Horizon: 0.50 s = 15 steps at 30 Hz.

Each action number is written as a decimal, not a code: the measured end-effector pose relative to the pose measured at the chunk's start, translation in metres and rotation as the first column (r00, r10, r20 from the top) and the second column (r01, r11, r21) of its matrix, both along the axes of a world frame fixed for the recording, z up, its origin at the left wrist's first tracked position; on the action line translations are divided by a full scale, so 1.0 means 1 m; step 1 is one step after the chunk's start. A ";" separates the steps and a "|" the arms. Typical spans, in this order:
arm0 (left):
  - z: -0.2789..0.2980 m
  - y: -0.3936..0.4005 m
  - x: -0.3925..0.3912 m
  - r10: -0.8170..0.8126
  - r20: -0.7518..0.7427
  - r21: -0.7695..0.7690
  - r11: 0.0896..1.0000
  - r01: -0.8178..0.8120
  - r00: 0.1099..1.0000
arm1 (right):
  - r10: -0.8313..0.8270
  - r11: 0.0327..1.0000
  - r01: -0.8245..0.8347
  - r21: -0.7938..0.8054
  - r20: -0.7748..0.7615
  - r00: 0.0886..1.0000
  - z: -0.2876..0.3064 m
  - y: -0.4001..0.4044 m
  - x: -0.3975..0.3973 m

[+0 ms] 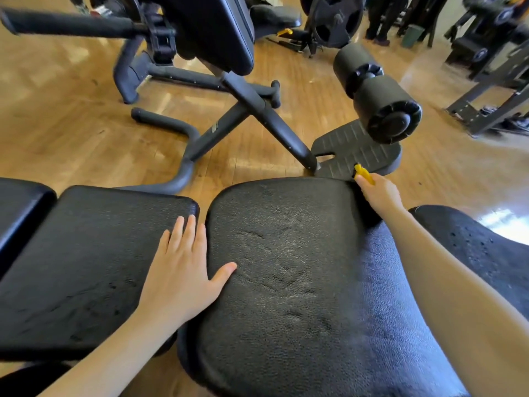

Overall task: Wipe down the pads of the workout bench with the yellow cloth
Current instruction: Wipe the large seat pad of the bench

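Hidden / cut off
Yellow cloth (364,173) mostly hidden in right hand (380,194), only a bit shows. Centre pad (286,267) cut off at bottom edge; left pad (86,253) at left edge. Background equipment up top blurred, can't tell details.

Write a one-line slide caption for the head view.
Right hand wipes the far corner of the bench pad with a yellow cloth while the left hand rests flat across two pads.

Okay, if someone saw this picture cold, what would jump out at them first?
Probably the wide black seat pad filling the centre, with the left hand lying flat across the gap to the neighbouring pad. Next, the yellow cloth gripped in the right hand at the seat pad's far right corner.
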<state>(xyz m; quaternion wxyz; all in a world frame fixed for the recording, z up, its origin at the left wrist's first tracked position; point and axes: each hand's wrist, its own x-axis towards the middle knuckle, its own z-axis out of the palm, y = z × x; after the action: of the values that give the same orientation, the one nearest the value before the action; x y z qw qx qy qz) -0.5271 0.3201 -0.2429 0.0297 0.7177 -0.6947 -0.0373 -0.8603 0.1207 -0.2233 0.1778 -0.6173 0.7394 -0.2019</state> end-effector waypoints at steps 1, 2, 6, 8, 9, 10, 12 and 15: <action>0.000 0.000 0.000 0.003 -0.003 -0.002 1.000 -0.003 1.000 | 0.014 0.999 -0.013 0.037 -0.014 1.000 0.003 -0.002 0.001; 0.000 0.000 0.000 0.004 -0.003 -0.004 1.000 -0.004 1.000 | 0.042 0.997 -0.040 0.068 -0.028 0.999 0.006 -0.004 0.004; -0.005 -0.001 0.001 -0.010 0.032 -0.030 0.999 0.011 0.999 | 0.206 0.974 -0.190 0.122 -0.130 0.970 0.019 -0.010 0.042; -0.008 -0.001 0.001 -0.012 0.029 -0.029 1.000 0.013 0.999 | 0.343 0.935 -0.315 0.166 -0.190 0.920 0.023 -0.010 0.080; -0.008 -0.002 0.001 -0.012 0.027 -0.028 1.000 0.013 1.000 | 0.418 0.904 -0.382 0.191 -0.209 0.884 0.025 -0.009 0.103; -0.008 -0.002 0.000 -0.012 0.028 -0.030 0.999 0.012 1.000 | 0.484 0.871 -0.443 0.212 -0.219 0.847 0.026 -0.006 0.127; -0.009 -0.002 0.000 -0.008 0.029 -0.041 0.999 0.009 1.000 | 0.596 0.801 -0.553 0.230 -0.217 0.773 0.024 0.004 0.172; -0.007 -0.001 0.001 -0.006 0.010 -0.048 0.999 0.007 1.000 | 0.676 0.736 -0.644 0.208 -0.196 0.710 0.018 0.015 0.201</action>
<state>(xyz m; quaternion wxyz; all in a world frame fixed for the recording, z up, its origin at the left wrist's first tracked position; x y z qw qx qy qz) -0.5264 0.3187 -0.2503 0.0432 0.7147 -0.6979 -0.0173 -0.6593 0.1362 -0.2049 0.1781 -0.8493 0.4970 0.0037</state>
